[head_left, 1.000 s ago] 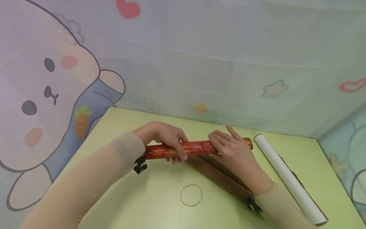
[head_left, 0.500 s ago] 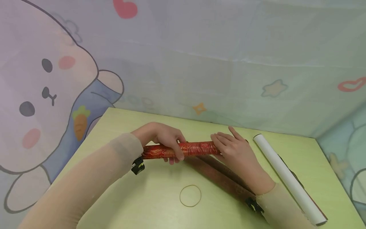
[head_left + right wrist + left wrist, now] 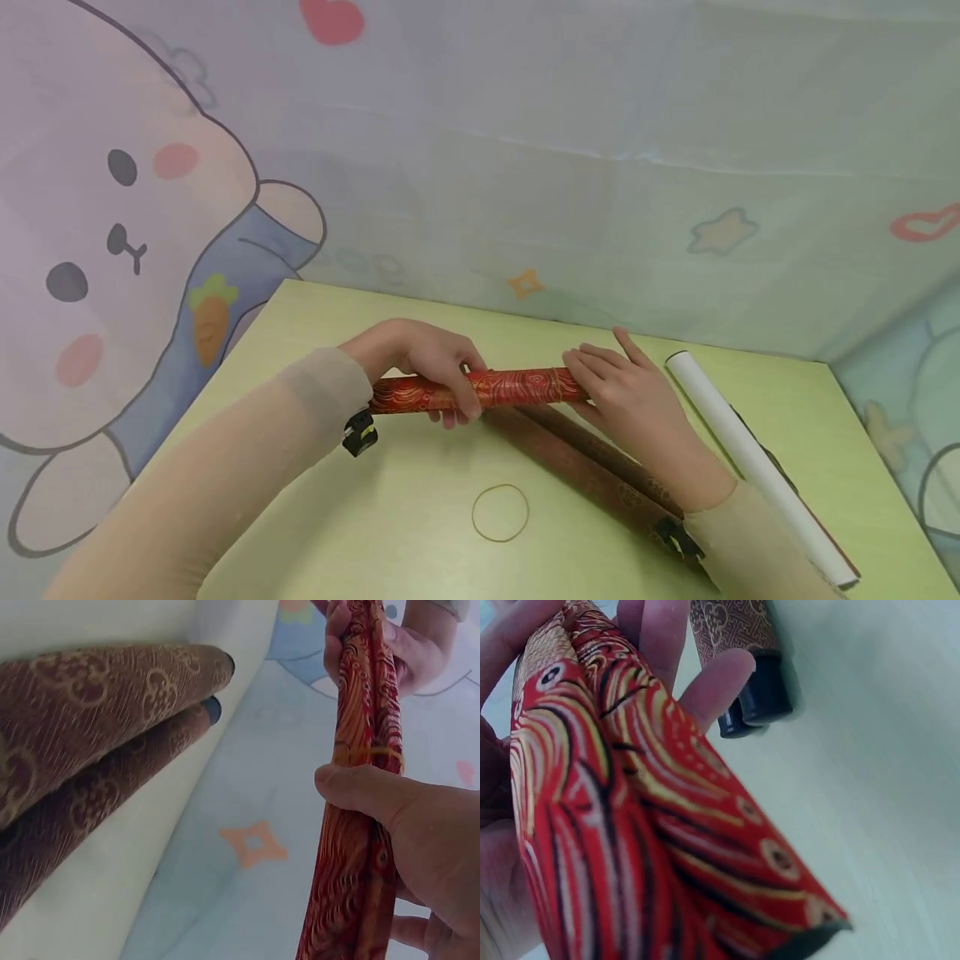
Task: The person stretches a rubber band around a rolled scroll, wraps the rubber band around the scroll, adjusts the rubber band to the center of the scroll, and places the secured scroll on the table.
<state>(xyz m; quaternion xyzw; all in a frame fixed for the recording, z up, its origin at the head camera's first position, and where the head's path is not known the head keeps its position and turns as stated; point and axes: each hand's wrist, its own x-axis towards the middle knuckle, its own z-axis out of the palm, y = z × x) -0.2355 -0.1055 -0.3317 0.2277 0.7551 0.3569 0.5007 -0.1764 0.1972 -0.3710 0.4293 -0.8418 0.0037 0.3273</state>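
Red and gold swirls cover the patterned double roll, and it's up off the tabletop, spanning both hands; this looks like the banding stage. Left hand clamped round its own half, thumb across the front! Right hand has the other half, thumb on one side and fingers on the other, the two hands well apart from each other. Now eyes on the yellow band: it circles both parts of the roll just beside the right thumb, and I'd judge the job of the moment is seating it. The next move, to my eye, calls for a firm left grip, a gentle right thumb, and both parts pressed together so the band sits square.

Containers? No box or tray shows; the band does the holding. The roll's end by the left wrist gapes a little, too dark to read inside.

Moving outward: brown rolls lie below the right hand, running toward its sleeve. Nearer the person than either hand, a loose band rests flat. Right of the right hand, a white roll; beyond both hands, the printed backdrop.
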